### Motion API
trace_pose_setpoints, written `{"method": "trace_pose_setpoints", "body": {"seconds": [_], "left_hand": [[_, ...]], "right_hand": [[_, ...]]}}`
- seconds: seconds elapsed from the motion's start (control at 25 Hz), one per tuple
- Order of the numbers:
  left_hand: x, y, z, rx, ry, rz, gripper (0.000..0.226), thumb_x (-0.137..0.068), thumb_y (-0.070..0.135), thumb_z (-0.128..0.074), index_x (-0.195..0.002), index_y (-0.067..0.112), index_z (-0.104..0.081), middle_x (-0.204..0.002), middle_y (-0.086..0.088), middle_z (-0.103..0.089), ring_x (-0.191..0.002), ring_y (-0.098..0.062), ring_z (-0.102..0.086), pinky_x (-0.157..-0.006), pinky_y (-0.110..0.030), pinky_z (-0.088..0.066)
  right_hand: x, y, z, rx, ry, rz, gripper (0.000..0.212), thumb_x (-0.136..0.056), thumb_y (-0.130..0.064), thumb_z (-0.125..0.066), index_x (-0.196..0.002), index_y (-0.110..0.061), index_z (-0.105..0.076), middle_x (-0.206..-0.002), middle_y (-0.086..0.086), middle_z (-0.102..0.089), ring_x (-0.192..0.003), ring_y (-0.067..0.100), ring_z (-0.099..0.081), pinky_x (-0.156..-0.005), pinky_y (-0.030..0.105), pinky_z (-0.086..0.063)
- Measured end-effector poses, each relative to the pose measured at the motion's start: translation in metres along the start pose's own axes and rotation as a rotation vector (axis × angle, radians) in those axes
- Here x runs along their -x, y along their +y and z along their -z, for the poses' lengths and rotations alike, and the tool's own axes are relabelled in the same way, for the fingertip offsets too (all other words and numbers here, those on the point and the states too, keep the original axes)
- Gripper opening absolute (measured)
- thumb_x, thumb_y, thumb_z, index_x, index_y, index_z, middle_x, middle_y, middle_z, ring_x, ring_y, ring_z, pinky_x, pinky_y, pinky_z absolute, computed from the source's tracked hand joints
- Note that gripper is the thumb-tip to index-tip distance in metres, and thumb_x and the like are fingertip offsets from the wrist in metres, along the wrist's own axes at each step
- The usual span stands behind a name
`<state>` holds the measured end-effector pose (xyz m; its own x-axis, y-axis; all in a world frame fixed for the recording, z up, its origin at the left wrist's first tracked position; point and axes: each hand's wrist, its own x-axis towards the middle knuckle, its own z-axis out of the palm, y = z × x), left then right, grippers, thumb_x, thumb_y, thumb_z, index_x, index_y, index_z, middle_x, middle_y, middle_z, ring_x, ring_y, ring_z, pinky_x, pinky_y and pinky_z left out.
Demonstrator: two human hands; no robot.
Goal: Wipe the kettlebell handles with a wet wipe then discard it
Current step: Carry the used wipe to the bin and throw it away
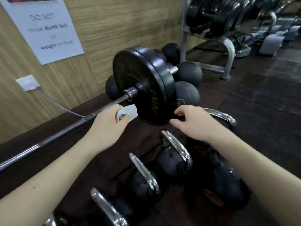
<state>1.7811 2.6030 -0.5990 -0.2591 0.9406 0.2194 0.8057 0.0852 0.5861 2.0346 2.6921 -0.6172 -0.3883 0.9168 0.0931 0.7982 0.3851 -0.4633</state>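
Observation:
Several black kettlebells with chrome handles stand in a row on the dark floor, one handle [178, 148] in the middle, another [145, 172] nearer me, and a third [223, 115] at the far right. My left hand [109, 126] is held above the floor left of the row, pinching a white wet wipe [127, 112]. My right hand [193, 123] hovers over the far kettlebells with fingers spread and nothing in it, touching no handle that I can see.
A loaded barbell [65, 129] with large black plates [146, 84] lies just beyond my hands. Dark medicine balls [187, 93] sit behind it against the wood-panelled wall. A dumbbell rack [226, 53] stands at the back right.

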Motion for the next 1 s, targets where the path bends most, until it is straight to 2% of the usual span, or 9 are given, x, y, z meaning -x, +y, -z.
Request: {"method": "trace_pose_setpoints", "body": {"seconds": [0.08,0.16,0.24,0.4,0.56,0.8,0.88,1.0], "left_hand": [[0.021,-0.021,0.043,-0.003,0.038,0.038,0.018,-0.101,0.02,-0.051,-0.086,0.018,-0.061,-0.077,0.0,-0.063,-0.077,-0.023,-0.058,-0.071,-0.041,-0.046],[0.048,-0.048,0.085,0.012,0.08,0.085,0.022,-0.1,0.018,-0.047,-0.084,0.022,-0.061,-0.077,0.001,-0.063,-0.077,-0.024,-0.057,-0.072,-0.042,-0.046],[0.079,-0.08,0.133,0.016,0.115,0.151,0.026,-0.099,0.016,-0.046,-0.078,0.025,-0.057,-0.075,0.005,-0.06,-0.074,-0.019,-0.054,-0.065,-0.037,-0.042],[0.144,-0.137,0.257,0.037,0.184,0.241,0.026,-0.096,0.012,-0.048,-0.083,0.025,-0.066,-0.072,0.008,-0.063,-0.068,-0.012,-0.056,-0.061,-0.032,-0.042],[0.215,-0.182,0.415,-0.023,0.279,0.39,0.024,-0.1,0.014,-0.051,-0.084,0.028,-0.063,-0.076,0.009,-0.062,-0.07,-0.005,-0.054,-0.057,-0.014,-0.037],[0.303,-0.184,0.6,-0.017,0.444,0.572,0.021,-0.102,0.014,-0.05,-0.098,0.025,-0.068,-0.079,0.012,-0.064,-0.071,-0.004,-0.056,-0.059,-0.01,-0.038],[0.338,-0.17,0.666,-0.027,0.521,0.619,0.021,-0.102,0.014,-0.05,-0.1,0.025,-0.068,-0.083,0.012,-0.064,-0.075,-0.006,-0.058,-0.061,-0.014,-0.038],[0.402,-0.14,0.757,-0.059,0.619,0.724,0.021,-0.102,0.012,-0.049,-0.106,0.02,-0.069,-0.091,0.006,-0.068,-0.085,-0.017,-0.061,-0.066,-0.025,-0.034]], "right_hand": [[0.004,-0.064,-0.019,-0.026,-0.03,0.102,0.045,-0.094,-0.048,-0.068,-0.13,-0.021,-0.068,-0.128,0.003,-0.073,-0.123,0.025,-0.066,-0.104,0.042,-0.052],[0.01,-0.13,-0.039,-0.02,-0.052,0.185,0.044,-0.095,-0.048,-0.068,-0.129,-0.021,-0.068,-0.127,0.002,-0.072,-0.121,0.024,-0.066,-0.103,0.042,-0.054],[0.019,-0.204,-0.055,-0.001,-0.084,0.262,0.042,-0.095,-0.048,-0.068,-0.127,-0.021,-0.069,-0.126,0.002,-0.072,-0.12,0.024,-0.066,-0.102,0.041,-0.054],[0.039,-0.357,-0.072,0.019,-0.192,0.399,0.038,-0.095,-0.046,-0.067,-0.124,-0.021,-0.068,-0.122,0.003,-0.072,-0.118,0.027,-0.066,-0.099,0.041,-0.055],[0.07,-0.54,-0.062,0.028,-0.288,0.553,0.043,-0.096,-0.046,-0.065,-0.13,-0.021,-0.067,-0.129,0.003,-0.07,-0.124,0.025,-0.063,-0.102,0.04,-0.053],[0.119,-0.759,-0.018,0.087,-0.416,0.784,0.037,-0.097,-0.045,-0.063,-0.124,-0.02,-0.066,-0.124,0.001,-0.069,-0.119,0.028,-0.064,-0.095,0.042,-0.055],[0.151,-0.83,0.01,0.077,-0.445,0.875,0.036,-0.098,-0.044,-0.062,-0.123,-0.019,-0.066,-0.123,0.001,-0.07,-0.118,0.028,-0.064,-0.093,0.042,-0.056],[0.213,-0.919,0.051,0.049,-0.48,0.998,0.038,-0.097,-0.046,-0.062,-0.123,-0.02,-0.067,-0.124,0.002,-0.071,-0.119,0.028,-0.064,-0.093,0.042,-0.056]]}}
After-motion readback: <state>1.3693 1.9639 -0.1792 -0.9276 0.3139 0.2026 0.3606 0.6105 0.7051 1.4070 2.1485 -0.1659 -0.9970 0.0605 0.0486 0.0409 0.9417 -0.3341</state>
